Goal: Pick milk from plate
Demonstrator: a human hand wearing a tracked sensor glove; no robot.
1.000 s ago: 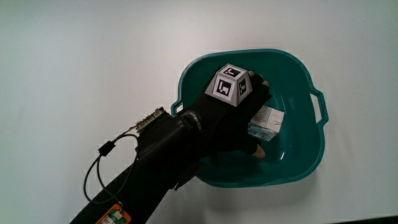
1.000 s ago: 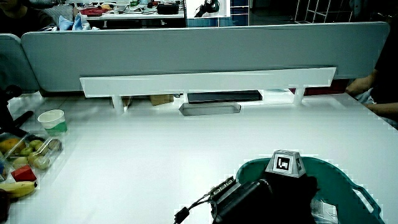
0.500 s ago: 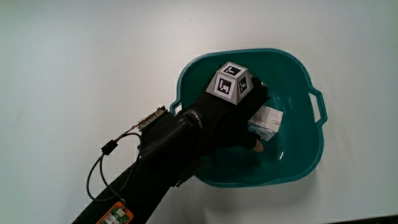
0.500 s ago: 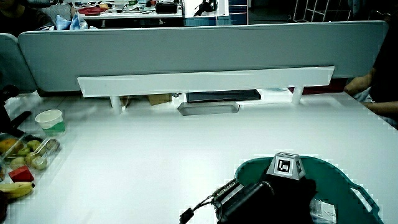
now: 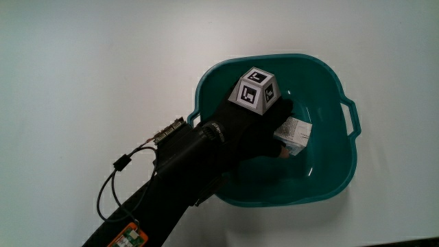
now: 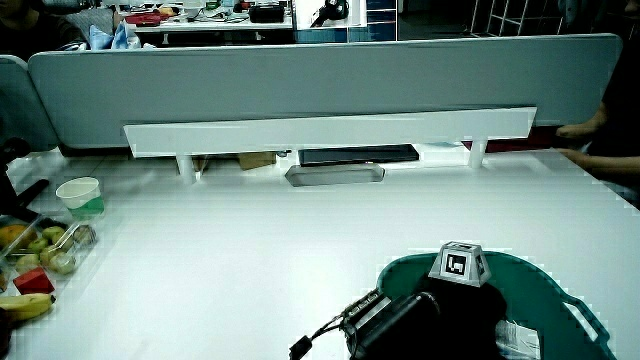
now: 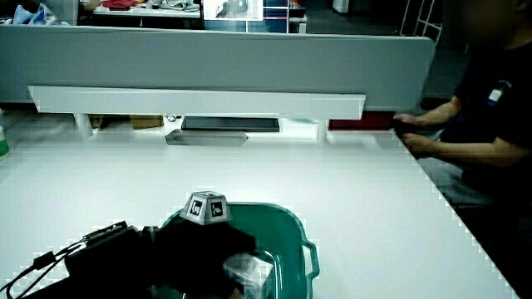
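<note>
A small white milk carton (image 5: pixel 296 133) lies inside a teal basin (image 5: pixel 333 77) with side handles; no plate is in view. The hand (image 5: pixel 266 132), in a black glove with a patterned cube on its back, reaches into the basin. Its fingers curl over the carton and the thumb presses the carton's side nearer the person. Much of the carton is hidden under the hand. In both side views the hand (image 6: pixel 468 308) (image 7: pixel 206 246) covers the basin's middle, and a corner of the carton (image 6: pixel 516 338) (image 7: pixel 248 271) shows beside it.
A paper cup (image 6: pixel 81 194), a tray of fruit (image 6: pixel 42 246) and a banana (image 6: pixel 26 303) stand at one table edge. A low grey partition (image 6: pixel 320 85) with a white rail (image 6: pixel 330 131) closes the table. A small board with a cable (image 5: pixel 163 134) sits on the forearm.
The thumb has drawn in toward the carton and now rests against it. Hand and carton sit slightly farther from the person inside the basin.
</note>
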